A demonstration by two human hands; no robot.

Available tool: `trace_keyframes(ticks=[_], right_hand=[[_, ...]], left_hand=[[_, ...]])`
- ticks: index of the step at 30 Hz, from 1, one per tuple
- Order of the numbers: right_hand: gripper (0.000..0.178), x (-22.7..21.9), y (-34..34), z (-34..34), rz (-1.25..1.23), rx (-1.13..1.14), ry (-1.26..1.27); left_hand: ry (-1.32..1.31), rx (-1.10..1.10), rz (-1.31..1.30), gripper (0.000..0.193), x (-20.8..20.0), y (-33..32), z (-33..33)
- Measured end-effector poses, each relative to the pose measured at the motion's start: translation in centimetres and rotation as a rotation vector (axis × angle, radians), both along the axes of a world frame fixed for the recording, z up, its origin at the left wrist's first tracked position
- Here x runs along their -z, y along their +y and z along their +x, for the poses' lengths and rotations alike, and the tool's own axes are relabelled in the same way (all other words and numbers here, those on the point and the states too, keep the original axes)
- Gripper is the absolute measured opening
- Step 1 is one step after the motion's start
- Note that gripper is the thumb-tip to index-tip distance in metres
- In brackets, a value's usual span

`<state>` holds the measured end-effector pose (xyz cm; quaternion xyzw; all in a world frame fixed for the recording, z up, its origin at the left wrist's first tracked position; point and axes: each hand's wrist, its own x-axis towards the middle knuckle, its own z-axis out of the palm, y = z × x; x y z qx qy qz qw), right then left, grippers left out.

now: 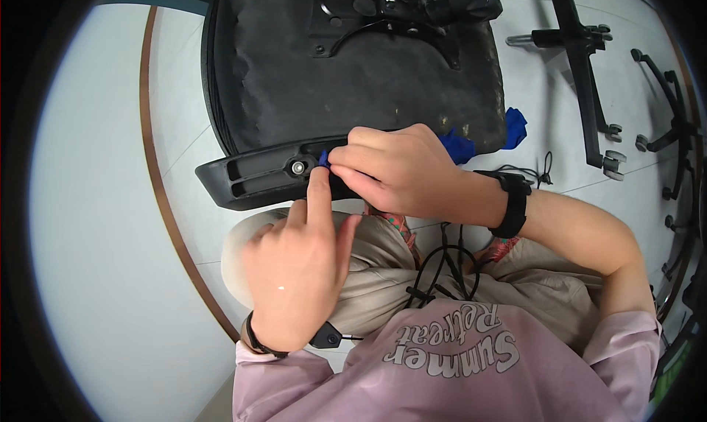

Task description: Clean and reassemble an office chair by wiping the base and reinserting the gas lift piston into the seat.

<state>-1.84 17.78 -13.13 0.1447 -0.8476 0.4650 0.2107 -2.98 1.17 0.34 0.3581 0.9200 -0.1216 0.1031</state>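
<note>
An office chair seat [353, 90] lies with its dark underside up in front of my knees. Along its near edge runs a black plastic armrest bracket [254, 173], with a silver bolt [297, 168] in its recess. My right hand [401, 164] pinches a bit of blue cloth [324, 157] just right of the bolt; more blue cloth [458, 148] shows behind that hand. My left hand [294, 264] holds nothing. Its index finger stretches to the bracket beside the pinched cloth, the thumb stands apart, and the other fingers are bent.
A black metal mechanism [398, 6] is fixed to the seat's underside. To the right, black chair bases with casters [613, 164] stand on the white tiled floor. Black cables [449, 264] hang between my legs. A white panel [88, 201] rises at the left.
</note>
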Motion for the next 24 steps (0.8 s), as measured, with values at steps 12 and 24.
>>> trace_keyframes(ticks=[12,24], right_hand=[[0.024,-1.4,1.5,0.7,0.071,-0.197,-0.058],[0.024,0.9,2.1,1.5,-0.013,0.010,-0.019]], left_hand=[[-0.078,-0.013,0.200,0.056,0.3,0.1,-0.1],[-0.029,0.011,-0.091,0.082,0.9,0.0,0.9]])
